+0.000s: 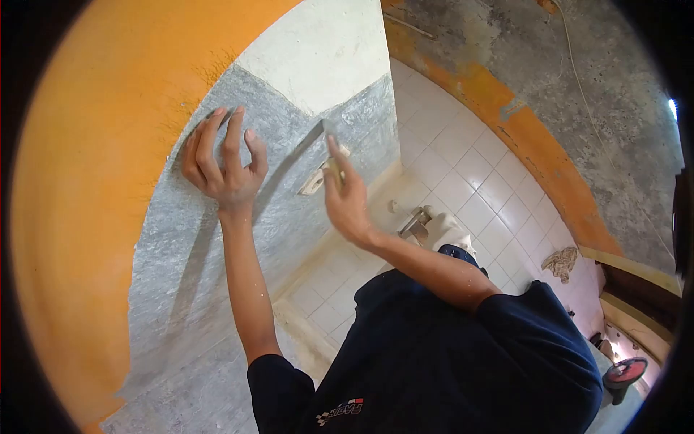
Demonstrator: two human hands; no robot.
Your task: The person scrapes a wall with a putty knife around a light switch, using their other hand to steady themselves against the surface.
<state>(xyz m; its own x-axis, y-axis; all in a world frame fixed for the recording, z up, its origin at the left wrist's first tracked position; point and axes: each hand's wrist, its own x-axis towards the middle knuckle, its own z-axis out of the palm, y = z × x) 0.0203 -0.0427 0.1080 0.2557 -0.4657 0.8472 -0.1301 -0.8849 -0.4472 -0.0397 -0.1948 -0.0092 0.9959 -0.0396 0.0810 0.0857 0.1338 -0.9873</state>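
Note:
My left hand (224, 159) rests against the grey wall (195, 239) with its fingers spread and bent, holding nothing. My right hand (350, 202) is wrapped round a scraper (324, 129), index finger stretched along it. The thin blade is slightly blurred and meets the wall near the lower tip of a white patch (325, 54). Most of the scraper's handle is hidden by my fingers. Just behind my right hand, a pale socket plate (312, 182) is set in the wall.
Orange paint (79, 188) borders the grey surface on the left. White floor tiles (463, 173) lie below, with a whitish bag (447, 233) near my body. A crumpled cloth (560, 264) lies to the right. A red and black round object (624, 372) is at lower right.

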